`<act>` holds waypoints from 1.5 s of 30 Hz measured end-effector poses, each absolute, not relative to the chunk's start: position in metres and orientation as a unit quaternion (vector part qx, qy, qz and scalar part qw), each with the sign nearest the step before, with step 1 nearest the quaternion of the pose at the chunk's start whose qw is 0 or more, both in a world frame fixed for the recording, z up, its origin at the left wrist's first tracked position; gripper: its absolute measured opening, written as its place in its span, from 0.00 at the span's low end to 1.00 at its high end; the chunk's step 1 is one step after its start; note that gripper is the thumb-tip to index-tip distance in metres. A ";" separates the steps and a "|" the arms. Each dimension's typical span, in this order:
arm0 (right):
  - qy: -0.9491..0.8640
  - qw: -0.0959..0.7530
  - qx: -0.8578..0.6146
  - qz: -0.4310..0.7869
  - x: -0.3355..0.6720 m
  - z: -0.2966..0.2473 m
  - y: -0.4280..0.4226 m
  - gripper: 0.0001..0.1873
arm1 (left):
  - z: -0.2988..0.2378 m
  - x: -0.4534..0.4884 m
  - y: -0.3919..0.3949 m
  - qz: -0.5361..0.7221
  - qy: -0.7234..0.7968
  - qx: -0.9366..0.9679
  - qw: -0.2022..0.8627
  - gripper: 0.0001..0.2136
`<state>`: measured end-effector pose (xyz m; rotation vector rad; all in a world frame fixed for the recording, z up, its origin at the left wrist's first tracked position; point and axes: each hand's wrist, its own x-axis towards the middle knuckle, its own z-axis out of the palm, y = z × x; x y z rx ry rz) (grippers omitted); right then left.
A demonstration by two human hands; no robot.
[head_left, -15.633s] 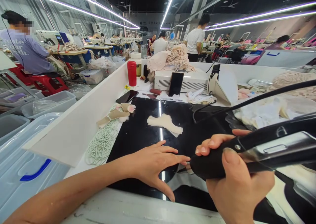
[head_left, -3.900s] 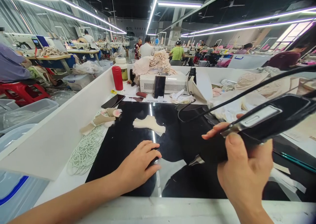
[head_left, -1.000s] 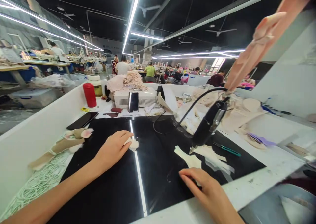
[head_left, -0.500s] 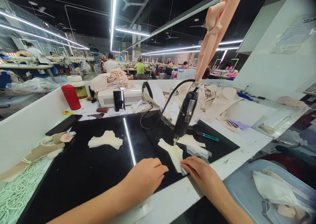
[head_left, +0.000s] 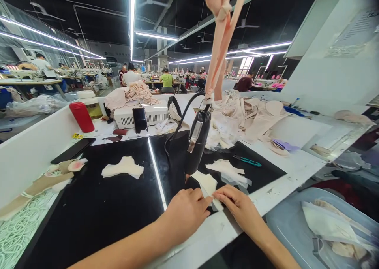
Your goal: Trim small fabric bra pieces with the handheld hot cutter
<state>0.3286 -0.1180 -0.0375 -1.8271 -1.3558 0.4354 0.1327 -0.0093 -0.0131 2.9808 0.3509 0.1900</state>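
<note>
Cloth (head_left: 206, 181), cream and thin, lies in the head view at the near right edge of the black mat (head_left: 97, 217), with both hands at its near end. The right hand (head_left: 237, 202) has its grip pinched nearly together, thumb against fingers, on that end. The left hand (head_left: 189, 211) is curled beside it, fingertips almost meeting the right's at the cloth; whether its grip has hold of a layer is hidden, so I cannot tell. Working so close together, the hands probably gain finer control over a thin edge. The tool (head_left: 197, 142) hangs from pink straps (head_left: 216, 59), tip down, just beyond the left hand; hanging likely leaves both hands free and the tool within reach. The snips (head_left: 248, 161) lie on the mat's right side, probably to be handy yet out of the way. One phone (head_left: 140, 120) stands before the white box (head_left: 160, 118), perhaps to keep its screen in sight. Counted: cream cloth in three places, namely the one at the hands, a left pile (head_left: 122, 167) and a right pile (head_left: 225, 167), their layers too fine to number; one tool; one pair of snips; two phones, the second (head_left: 72, 150) flat; one red bottle (head_left: 81, 117); one jar (head_left: 94, 108).
</note>
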 end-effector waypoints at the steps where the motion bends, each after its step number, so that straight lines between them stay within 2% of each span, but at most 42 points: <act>1: -0.531 0.404 -0.724 0.176 0.329 -0.037 -0.117 0.21 | -0.013 0.133 -0.010 0.060 0.117 0.989 0.063 0.16; 12: -0.468 0.430 -0.747 0.197 0.343 -0.019 -0.097 0.24 | -0.012 0.130 -0.012 0.060 0.121 0.987 0.082 0.13; 19: -0.431 0.465 -0.730 0.256 0.356 -0.007 -0.068 0.19 | -0.012 0.132 -0.012 0.076 0.157 0.974 0.147 0.28; 25: -0.399 0.538 -0.692 0.269 0.362 -0.002 -0.060 0.14 | -0.013 0.131 -0.014 0.075 0.157 0.974 0.148 0.21; 34: -0.395 0.634 -0.632 0.209 0.380 0.008 -0.035 0.14 | -0.011 0.131 -0.011 0.076 0.156 0.974 0.146 0.19; 43: -0.357 0.680 -0.593 0.242 0.367 0.020 -0.039 0.14 | -0.012 0.130 -0.011 0.083 0.169 0.966 0.175 0.21; 45: -0.343 0.689 -0.591 0.239 0.361 0.026 -0.049 0.17 | -0.012 0.130 -0.010 0.086 0.174 0.963 0.188 0.23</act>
